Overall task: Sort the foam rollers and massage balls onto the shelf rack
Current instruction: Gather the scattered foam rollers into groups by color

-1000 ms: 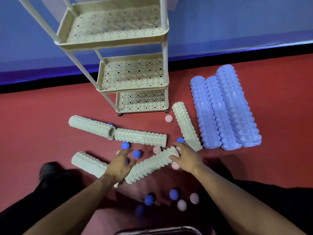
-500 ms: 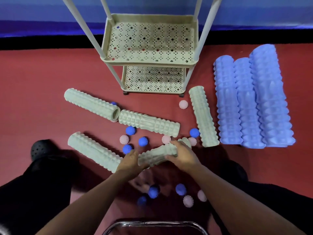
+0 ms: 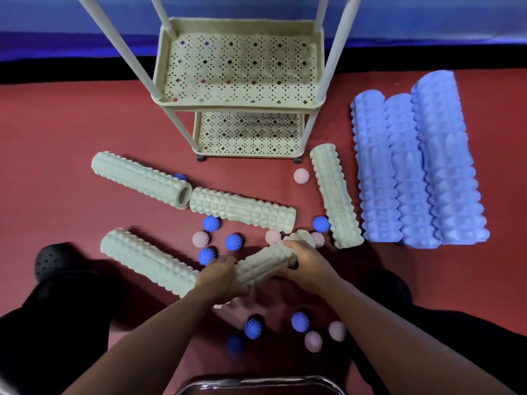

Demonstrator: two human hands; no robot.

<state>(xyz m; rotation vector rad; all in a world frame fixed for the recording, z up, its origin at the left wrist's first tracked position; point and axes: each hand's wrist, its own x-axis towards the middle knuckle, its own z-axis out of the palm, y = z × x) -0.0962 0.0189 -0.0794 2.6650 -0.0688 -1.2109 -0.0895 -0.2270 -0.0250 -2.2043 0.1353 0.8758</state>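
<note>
Foam rollers in pale green lie scattered on the red floor (image 3: 57,155), and one pale green roller (image 3: 268,260) is gripped at both ends: the left hand (image 3: 221,276) curls round its near end, the right hand (image 3: 306,265) round its far end. Compared with a second ago, when the hands only rested on it, this roller now looks raised slightly off the floor and turned more level, and the view has moved closer to the shelf rack (image 3: 239,105), whose top tier has left the picture. Four other green rollers (image 3: 242,209) lie around it, one just beside the left hand. Blue balls (image 3: 234,241) and pink balls (image 3: 301,176) sit between them and near the person's legs. Three lavender rollers (image 3: 410,172) lie side by side, touching, at the right, well apart from the hands. The rack's two visible trays hold nothing, and bare floor lies between the held roller and the rack's front edge.
</note>
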